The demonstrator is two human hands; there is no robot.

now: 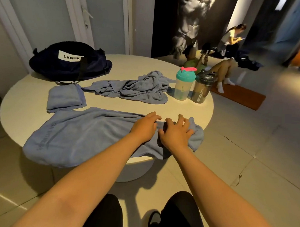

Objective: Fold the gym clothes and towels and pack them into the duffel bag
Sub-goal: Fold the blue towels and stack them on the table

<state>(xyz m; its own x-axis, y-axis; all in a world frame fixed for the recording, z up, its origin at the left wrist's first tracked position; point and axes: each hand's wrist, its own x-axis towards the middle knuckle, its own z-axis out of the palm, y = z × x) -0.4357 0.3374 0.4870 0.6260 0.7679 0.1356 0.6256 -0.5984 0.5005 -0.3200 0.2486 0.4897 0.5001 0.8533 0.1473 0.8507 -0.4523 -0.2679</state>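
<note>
Round table [16, 96]: duffel bag [68, 60] far left, folded towel [65, 98] just in front of it. Crumpled towel [135, 88] mid-table. To its right, left shaker bottle [183, 85] and right shaker bottle [202, 90] stand side by side. Spread towel [85, 134] lies along the near edge, overhanging the rim, with left hand [145, 128] and right hand [176, 134] on its right end.

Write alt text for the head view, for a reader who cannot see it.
A person's left hand and right hand rest on the bunched right end of a blue towel spread on a round table. Behind it are a folded towel, a crumpled towel, a dark duffel bag and two shaker bottles.
</note>
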